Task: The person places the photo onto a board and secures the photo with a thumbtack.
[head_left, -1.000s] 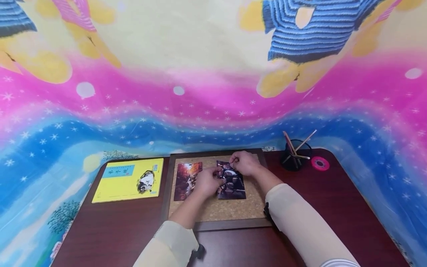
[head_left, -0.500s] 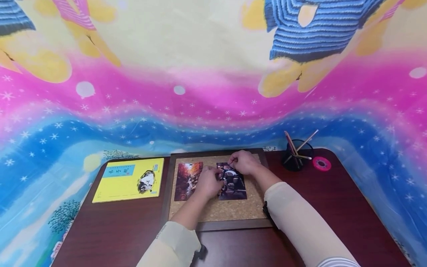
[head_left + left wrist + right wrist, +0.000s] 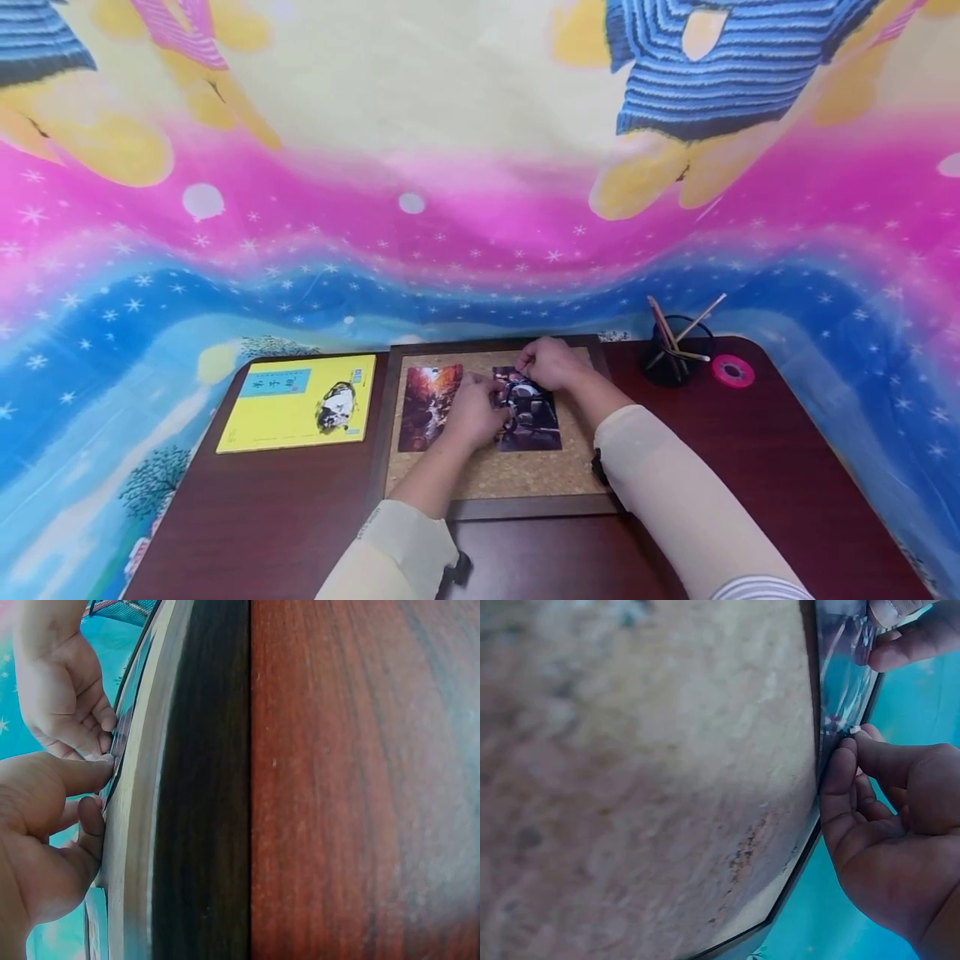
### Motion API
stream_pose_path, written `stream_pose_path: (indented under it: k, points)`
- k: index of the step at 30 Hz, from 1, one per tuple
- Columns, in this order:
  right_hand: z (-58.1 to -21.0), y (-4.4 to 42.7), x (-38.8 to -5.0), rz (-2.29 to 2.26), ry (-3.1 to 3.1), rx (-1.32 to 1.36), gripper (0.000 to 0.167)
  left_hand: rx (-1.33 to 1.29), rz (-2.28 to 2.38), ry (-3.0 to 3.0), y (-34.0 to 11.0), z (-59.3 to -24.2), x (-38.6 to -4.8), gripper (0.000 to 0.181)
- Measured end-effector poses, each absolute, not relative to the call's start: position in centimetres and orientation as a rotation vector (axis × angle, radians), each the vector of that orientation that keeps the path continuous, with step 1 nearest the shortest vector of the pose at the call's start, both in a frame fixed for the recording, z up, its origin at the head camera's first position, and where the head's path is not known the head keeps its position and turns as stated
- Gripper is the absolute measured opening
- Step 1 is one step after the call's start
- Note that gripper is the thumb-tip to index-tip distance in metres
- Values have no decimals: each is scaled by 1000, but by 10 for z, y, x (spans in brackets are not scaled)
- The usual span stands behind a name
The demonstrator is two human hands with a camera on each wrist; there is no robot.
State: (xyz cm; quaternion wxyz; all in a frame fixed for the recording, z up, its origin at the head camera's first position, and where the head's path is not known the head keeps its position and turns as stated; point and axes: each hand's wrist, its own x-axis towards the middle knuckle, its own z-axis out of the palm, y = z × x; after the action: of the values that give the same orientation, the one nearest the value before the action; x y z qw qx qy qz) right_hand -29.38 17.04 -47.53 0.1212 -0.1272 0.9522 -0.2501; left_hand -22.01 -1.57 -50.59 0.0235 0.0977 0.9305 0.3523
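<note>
On the cork board (image 3: 487, 479) lie two photo prints. The right one, a dark print of a car interior (image 3: 542, 429), is under both hands. My left hand (image 3: 474, 412) rests thumb and fingertips on its left side, pressing it to the cork. At its top edge my right hand (image 3: 551, 364) pinches a small white pin (image 3: 855, 730) between thumb and index finger; its tip is hidden. Beside the left hand lies the autumn stream print (image 3: 423, 412), partly covered by that hand.
A yellow book (image 3: 292, 417) lies left of the board on the dark red table (image 3: 300, 508). Right of the board stand a black mesh pen holder (image 3: 667, 367) with several pencils and a pink round case (image 3: 732, 372). A printed cloth (image 3: 450, 250) hangs behind.
Both hands stay on the car print with almost no movement. The whole view shifts slightly to the right.
</note>
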Motion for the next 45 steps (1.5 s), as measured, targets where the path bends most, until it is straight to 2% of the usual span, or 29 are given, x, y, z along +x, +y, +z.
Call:
stream_pose_path:
  k: [6, 20, 29, 45]
  points:
    - [-474, 170, -301, -700, 2735, -367, 17, 323, 1082, 2903, -15, -507, -219, 44]
    - [-466, 169, -306, -788, 2612, -305, 25, 317, 1099, 2898, -16, -504, -217, 43]
    - [-473, 169, -310, -897, 2570, -228, 19, 304, 1101, 2892, -16, -506, -218, 43]
    - [-477, 186, -305, -933, 2566, -280, 28, 296, 1167, 2870, -17, -508, -218, 42]
